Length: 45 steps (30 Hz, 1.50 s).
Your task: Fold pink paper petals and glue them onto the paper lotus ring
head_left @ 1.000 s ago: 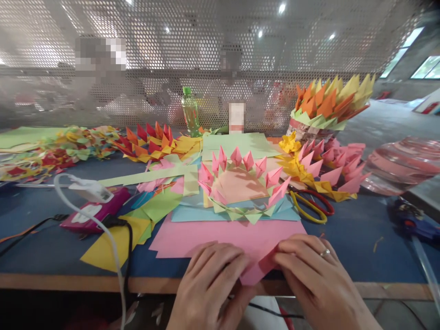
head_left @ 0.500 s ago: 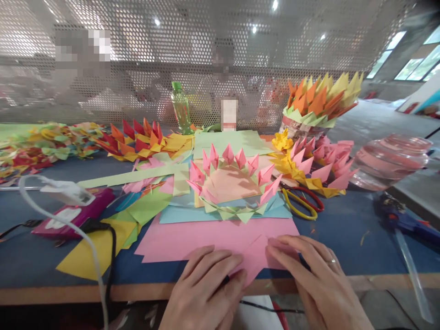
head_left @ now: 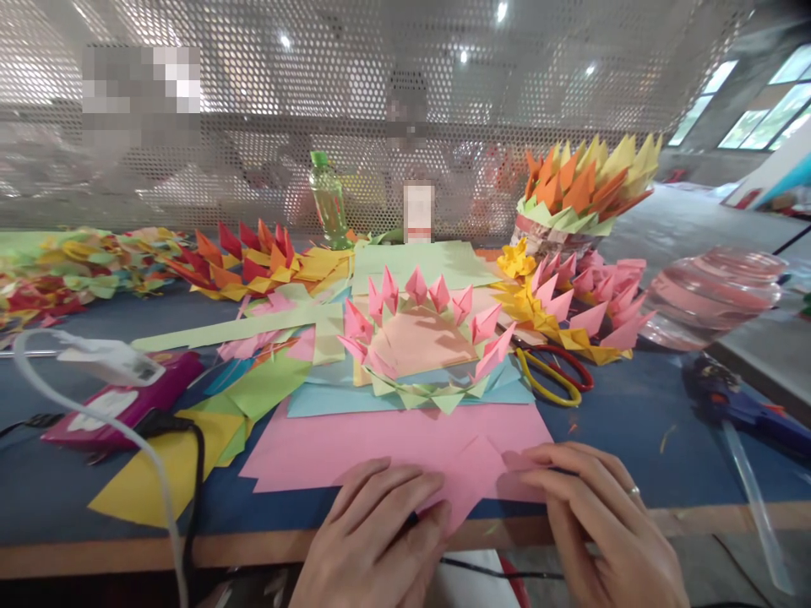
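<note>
A small folded piece of pink paper lies over the larger pink sheets near the table's front edge. My left hand grips its left side, the thumb pressed close to the fingers. To the right, my right hand is open, fingers stretched out over the right part of the pink sheets and apart from the small piece. Just beyond stands a ring of folded points, pink paper spikes above a green paper base, resting on light blue sheets.
Red-and-yellow scissors, a blue glue gun and a clear jar stand on the right. On the left are a purple power strip, cables and yellow paper. A green bottle and more folded-paper rings sit behind.
My right hand has drawn back to the right, off the small pink piece. My left hand keeps its hold. The whole view has shifted slightly.
</note>
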Available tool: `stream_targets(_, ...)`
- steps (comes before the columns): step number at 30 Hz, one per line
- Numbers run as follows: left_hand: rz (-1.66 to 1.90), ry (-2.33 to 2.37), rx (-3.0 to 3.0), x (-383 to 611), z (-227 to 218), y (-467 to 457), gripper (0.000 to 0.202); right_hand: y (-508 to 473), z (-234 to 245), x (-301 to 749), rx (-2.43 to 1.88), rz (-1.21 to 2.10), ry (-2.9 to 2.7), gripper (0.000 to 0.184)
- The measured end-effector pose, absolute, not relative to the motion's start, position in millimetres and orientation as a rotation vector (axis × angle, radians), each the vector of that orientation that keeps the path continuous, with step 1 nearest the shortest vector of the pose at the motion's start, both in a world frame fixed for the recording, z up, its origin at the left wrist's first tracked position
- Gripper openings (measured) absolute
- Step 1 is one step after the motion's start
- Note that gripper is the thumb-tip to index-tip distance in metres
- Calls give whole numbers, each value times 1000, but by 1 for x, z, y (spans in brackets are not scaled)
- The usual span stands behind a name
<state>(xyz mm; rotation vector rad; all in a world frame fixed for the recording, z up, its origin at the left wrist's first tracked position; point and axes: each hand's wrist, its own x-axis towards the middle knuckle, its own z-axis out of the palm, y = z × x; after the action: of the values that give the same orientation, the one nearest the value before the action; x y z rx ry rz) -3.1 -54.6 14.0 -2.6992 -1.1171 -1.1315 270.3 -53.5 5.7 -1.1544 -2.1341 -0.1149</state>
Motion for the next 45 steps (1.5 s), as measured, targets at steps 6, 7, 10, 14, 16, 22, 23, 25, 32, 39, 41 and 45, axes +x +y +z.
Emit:
stream_targets(6,-1167,-1354,-2760,7,17,-55,9,-50,6,264,-1103,-138,-2098,29)
stream_targets(7,-1140,-1435,-2730,12,18,-55,10,-50,5,264,-1105,-134,-2100,30)
stream_targets(10,-980,-1596,-2615,27,23,-50,18,-51,3,265,-1110,-127,-2105,31)
stream_targets(14,-766,-1708,-2715,41,30,-43,28,-52,3,267,-1136,-103,-2093,30)
stream_targets(16,-766,-1781,-2799,42,32,-41,23,-52,5,266,-1160,-91,-2067,27)
stream_targets(22,-794,-1913,-2827,43,37,-42,25,-50,10,259,-1271,-57,-2043,23)
stream_targets(23,-773,-1916,-2832,43,38,-42,27,-49,11,258,-1293,-58,-2048,23)
stream_targets(25,-732,-1922,-2851,44,38,-43,27,-47,12,254,-1350,-56,-2074,25)
stream_targets(32,-672,-1996,-2838,47,40,-43,28,-40,20,233,-1454,-4,-2178,18)
stream_targets(39,-678,-2026,-2866,51,46,-40,27,-41,16,233,-1384,120,-2127,14)
stream_targets(41,-708,-2012,-2858,51,44,-40,30,-42,14,236,-1392,70,-2090,20)
stream_targets(45,-806,-2015,-2856,50,39,-40,22,-43,10,242,-1429,-70,-2055,27)
